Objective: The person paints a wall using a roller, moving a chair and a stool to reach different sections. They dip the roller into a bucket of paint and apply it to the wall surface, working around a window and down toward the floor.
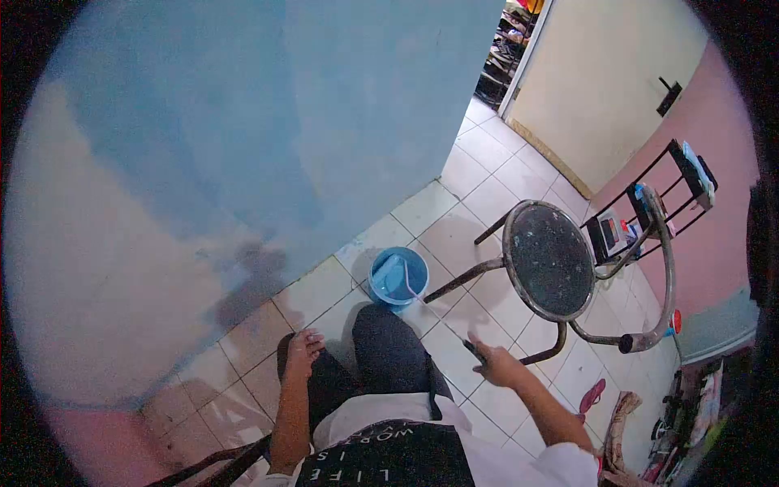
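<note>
A paint roller [389, 277] lies with its head inside the blue bucket [372, 280] on the tiled floor. Its thin rod runs out over the rim toward my right hand [497, 364], whose fingers are wrapped round the dark handle. My left hand [304, 346] rests near my left knee, nothing visible in it, its fingers loosely apart. In front of me rises a wall [243, 105] coated partly in blue, with a paler uncoated area at the left.
A round-seated metal chair [549, 260] stands right of the bucket. Behind it are a black rack [690, 174] with items, a door [600, 89] and a pink wall [714, 122]. Cloth [621, 426] lies on the floor at lower right.
</note>
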Motion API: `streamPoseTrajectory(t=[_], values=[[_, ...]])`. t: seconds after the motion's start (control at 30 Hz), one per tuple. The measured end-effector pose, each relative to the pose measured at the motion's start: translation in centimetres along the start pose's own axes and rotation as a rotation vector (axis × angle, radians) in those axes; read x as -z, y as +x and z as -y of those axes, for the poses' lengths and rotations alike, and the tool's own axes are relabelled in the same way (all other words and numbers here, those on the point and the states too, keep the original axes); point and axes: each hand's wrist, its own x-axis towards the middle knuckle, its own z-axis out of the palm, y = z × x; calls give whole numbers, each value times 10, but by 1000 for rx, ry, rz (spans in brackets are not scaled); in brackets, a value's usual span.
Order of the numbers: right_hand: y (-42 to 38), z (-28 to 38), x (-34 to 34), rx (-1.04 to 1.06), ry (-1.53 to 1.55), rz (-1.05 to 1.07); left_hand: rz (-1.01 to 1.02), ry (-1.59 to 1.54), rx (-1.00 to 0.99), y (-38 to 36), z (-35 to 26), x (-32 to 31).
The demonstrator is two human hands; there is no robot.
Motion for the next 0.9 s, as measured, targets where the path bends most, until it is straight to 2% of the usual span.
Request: streamPoseTrajectory(t=[0.03,0.1,0.17,0.33,0.47,0.57,0.67,0.8,0.9], values=[[-11,2,-2,-24,-2,42,-25,-1,23,1,0,0],[-32,27,3,-257,-103,115,-13,-5,30,4,1,0],[-44,20,-12,-258,-96,18,57,-10,5,7,7,1],[-57,4,-48,-250,-146,-141,64,61,7,-2,-7,-30],[-62,9,-58,-291,-299,-180,22,86,2,-3,-10,-37],[-70,10,-63,-299,-315,-207,5,73,77,5,-11,-32],[-81,12,-68,-355,-313,-189,-15,89,59,2,-8,-29],[-81,10,-67,-374,-312,-199,25,94,67,4,2,-20],[-78,8,-72,-340,-310,-286,59,111,38,2,1,-23]])
